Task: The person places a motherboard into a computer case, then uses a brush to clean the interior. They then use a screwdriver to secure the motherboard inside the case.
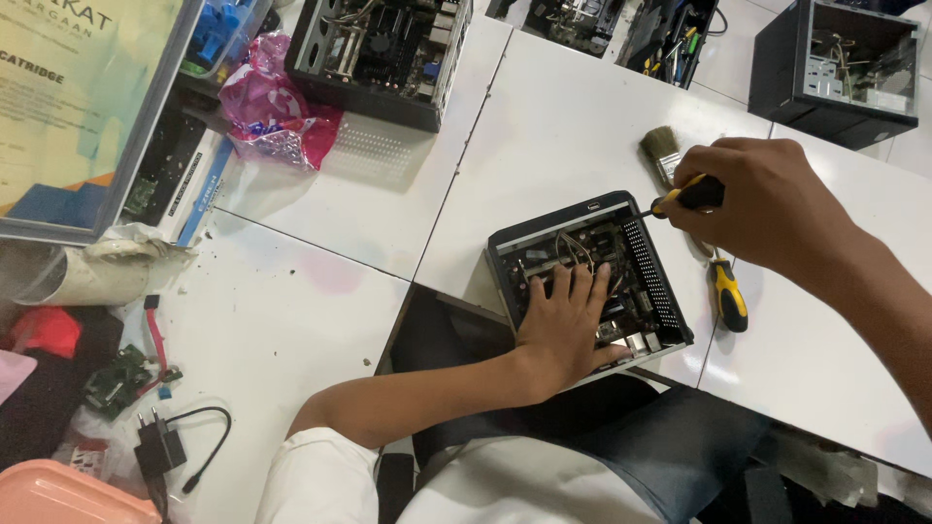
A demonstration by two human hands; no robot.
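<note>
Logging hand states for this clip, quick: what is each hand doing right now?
Left hand: open, fingers spread flat inside the small open computer case.
Right hand: closed around a black-and-yellow screwdriver.

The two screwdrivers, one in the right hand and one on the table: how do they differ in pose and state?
The held screwdriver is gripped by the right hand, with its tip toward the small open computer case. The lying screwdriver rests untouched on the white table, beside the case. The hand mostly covers the held one's handle; the lying one's shows fully. Both handles are yellow and black.

Small open computer case (592,281) on white table; black-yellow screwdriver (687,197) at its rim.
</note>
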